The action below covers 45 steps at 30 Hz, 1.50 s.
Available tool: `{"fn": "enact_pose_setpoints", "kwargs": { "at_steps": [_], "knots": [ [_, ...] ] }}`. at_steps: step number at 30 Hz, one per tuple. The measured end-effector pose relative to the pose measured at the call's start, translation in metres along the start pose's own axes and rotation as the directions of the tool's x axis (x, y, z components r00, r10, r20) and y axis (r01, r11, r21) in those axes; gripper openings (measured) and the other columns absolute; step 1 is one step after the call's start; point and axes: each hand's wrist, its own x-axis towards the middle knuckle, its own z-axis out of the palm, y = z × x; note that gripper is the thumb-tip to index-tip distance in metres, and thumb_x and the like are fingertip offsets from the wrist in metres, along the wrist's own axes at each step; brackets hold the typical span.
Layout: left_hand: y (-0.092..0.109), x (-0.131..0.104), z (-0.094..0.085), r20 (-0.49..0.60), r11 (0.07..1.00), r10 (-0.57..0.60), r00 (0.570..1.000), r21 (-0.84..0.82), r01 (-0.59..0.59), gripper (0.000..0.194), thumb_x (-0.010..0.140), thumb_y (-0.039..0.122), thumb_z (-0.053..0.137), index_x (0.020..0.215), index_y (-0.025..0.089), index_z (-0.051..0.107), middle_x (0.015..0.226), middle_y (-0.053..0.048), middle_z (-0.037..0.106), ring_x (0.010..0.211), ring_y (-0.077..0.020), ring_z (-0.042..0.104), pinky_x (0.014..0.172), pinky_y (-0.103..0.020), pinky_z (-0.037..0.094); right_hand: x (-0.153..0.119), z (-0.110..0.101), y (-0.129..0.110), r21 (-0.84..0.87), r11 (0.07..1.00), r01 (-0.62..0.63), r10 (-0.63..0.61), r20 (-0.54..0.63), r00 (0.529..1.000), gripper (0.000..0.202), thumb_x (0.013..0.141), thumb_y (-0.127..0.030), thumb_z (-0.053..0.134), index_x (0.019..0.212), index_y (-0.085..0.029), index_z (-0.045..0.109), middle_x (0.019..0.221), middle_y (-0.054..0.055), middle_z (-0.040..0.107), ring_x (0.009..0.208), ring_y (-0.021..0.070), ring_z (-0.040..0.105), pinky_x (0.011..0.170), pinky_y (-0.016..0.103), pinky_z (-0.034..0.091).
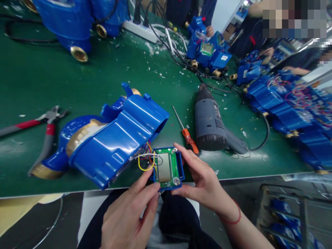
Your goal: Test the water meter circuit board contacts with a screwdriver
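Observation:
Between my two hands, at the table's front edge, is a green circuit board with a grey display [164, 167], seated in a small blue case [181, 166]. My right hand [203, 176] grips the case from the right, thumb below and index finger at its top corner. At the lower left, the fingers of my left hand [135, 204] press on the case's edge near the wires. Yellow, white and red wires [141, 162] run from the board into a blue meter housing [121, 135], which lies on its side with brass threaded ends [48, 172].
An orange-handled screwdriver [189, 140] and a grey heat gun [210, 121] lie right of the housing; red-handled pliers [49, 121] lie left. More blue meters [293, 107] line the right side. A power strip [141, 31] and cables cross the back. Co-workers' hands [209, 31] show beyond.

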Motion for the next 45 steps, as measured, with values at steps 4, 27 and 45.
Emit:
{"fn": "enact_pose_setpoints", "kwargs": {
  "at_steps": [4, 27, 45],
  "knots": [
    [0.001, 0.001, 0.0, 0.017, 0.999, -0.031, 0.999, -0.016, 0.031, 0.026, 0.077, 0.002, 0.069, 0.101, 0.007, 0.063, 0.114, -0.016, 0.069, 0.104, -0.0179, 0.067, 0.096, -0.026, 0.052, -0.001, 0.001, 0.001, -0.003, 1.0, 0.003, -0.003, -0.031, 1.0, 0.085, 0.076, -0.042, 0.076, 0.147, -0.033, 0.031, 0.142, 0.003, 0.047, 0.129, 0.0188, 0.045, 0.105, 0.028, 0.041],
    [0.001, 0.002, 0.005, 0.108, 0.998, -0.039, 0.993, -0.041, 0.044, 0.029, 0.077, -0.003, 0.064, 0.096, 0.019, 0.061, 0.149, -0.009, 0.042, 0.13, -0.0289, 0.048, 0.108, -0.047, 0.041, 0.002, 0.0, -0.003, -0.009, 1.0, 0.026, -0.026, 0.013, 1.0, 0.084, 0.08, -0.037, 0.074, 0.149, -0.027, 0.028, 0.142, 0.006, 0.046, 0.129, 0.018, 0.044, 0.096, 0.024, 0.048],
    [-0.005, 0.003, 0.002, 0.171, 0.999, 0.039, 0.984, -0.033, -0.034, 0.013, 0.083, 0.013, 0.061, 0.094, 0.012, 0.053, 0.094, -0.011, 0.061, 0.086, -0.0194, 0.063, 0.075, -0.028, 0.053, 0.004, 0.003, -0.007, -0.017, 0.999, 0.048, -0.048, -0.004, 0.999, 0.081, 0.081, -0.044, 0.071, 0.148, -0.026, 0.03, 0.142, 0.008, 0.046, 0.13, 0.023, 0.044, 0.108, 0.035, 0.039]
  ]
}}
